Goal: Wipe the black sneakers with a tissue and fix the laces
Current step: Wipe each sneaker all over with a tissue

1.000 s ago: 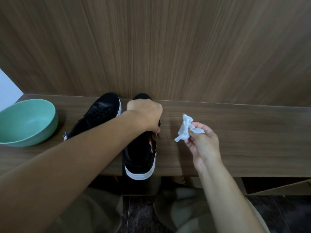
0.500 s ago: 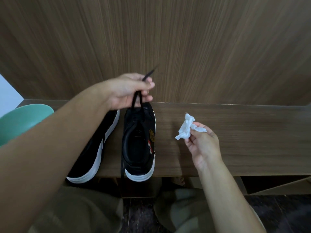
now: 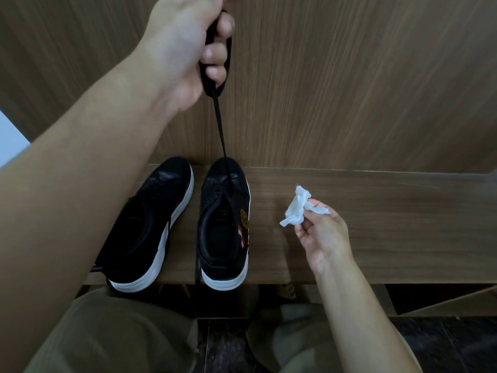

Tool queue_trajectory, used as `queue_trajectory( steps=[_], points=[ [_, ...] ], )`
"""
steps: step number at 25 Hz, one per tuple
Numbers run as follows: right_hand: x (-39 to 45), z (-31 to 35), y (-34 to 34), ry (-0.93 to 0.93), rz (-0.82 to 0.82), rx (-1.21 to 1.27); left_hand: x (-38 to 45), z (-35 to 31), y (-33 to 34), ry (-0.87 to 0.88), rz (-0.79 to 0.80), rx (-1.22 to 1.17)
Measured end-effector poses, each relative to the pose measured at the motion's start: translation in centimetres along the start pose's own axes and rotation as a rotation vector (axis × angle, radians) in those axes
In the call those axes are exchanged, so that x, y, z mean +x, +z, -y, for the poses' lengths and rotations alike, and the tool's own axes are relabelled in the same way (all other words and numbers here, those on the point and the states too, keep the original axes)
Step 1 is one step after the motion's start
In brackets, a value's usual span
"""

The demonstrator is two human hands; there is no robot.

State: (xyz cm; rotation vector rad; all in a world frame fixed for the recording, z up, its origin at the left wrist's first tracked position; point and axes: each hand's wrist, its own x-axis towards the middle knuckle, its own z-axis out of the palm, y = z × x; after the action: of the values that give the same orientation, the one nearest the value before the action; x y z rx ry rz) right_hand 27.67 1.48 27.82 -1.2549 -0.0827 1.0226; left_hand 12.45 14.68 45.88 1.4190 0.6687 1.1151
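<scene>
Two black sneakers with white soles stand side by side on a wooden ledge (image 3: 376,232), toes toward the wall. The left sneaker (image 3: 150,224) is partly hidden by my forearm. The right sneaker (image 3: 223,227) carries a small badge and red-white stripes on its side. My left hand (image 3: 185,47) is raised high near the top edge, shut on the black lace (image 3: 219,125), which runs taut from the right sneaker's eyelets up to my fingers. Another lace end hangs over the heel. To the right of the sneakers, my right hand (image 3: 320,235) pinches a crumpled white tissue (image 3: 295,208) just above the ledge.
A wood-grain wall panel (image 3: 349,90) rises directly behind the ledge. Below the ledge's front edge lie my knees in olive trousers (image 3: 113,335) and a dark floor (image 3: 223,348). A pale wall strip (image 3: 10,138) shows at the far left.
My left hand has risen from the right sneaker's tongue to well above the ledge, drawing the lace up taut. The view tilted; the green bowl is out of view. My right hand stayed put.
</scene>
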Motion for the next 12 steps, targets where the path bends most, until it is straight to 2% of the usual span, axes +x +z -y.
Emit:
queue_trajectory(
  steps=[4, 6, 10, 12],
  points=[
    [-0.1, 0.1, 0.0, 0.008, 0.005, 0.009, -1.7, 0.1, -1.3, 0.023, 0.026, 0.277],
    [-0.1, 0.0, 0.1, 0.012, 0.003, -0.004, -2.4, 0.7, -2.2, -0.041, 0.04, 0.427],
    [-0.2, -0.3, 0.3, 0.016, 0.005, -0.027, -5.6, 7.3, -3.2, -0.438, 0.207, 0.931],
    [-0.3, -0.5, 0.4, 0.018, 0.013, -0.033, -7.3, 11.1, -4.0, -0.644, 0.251, 0.96]
  ],
)
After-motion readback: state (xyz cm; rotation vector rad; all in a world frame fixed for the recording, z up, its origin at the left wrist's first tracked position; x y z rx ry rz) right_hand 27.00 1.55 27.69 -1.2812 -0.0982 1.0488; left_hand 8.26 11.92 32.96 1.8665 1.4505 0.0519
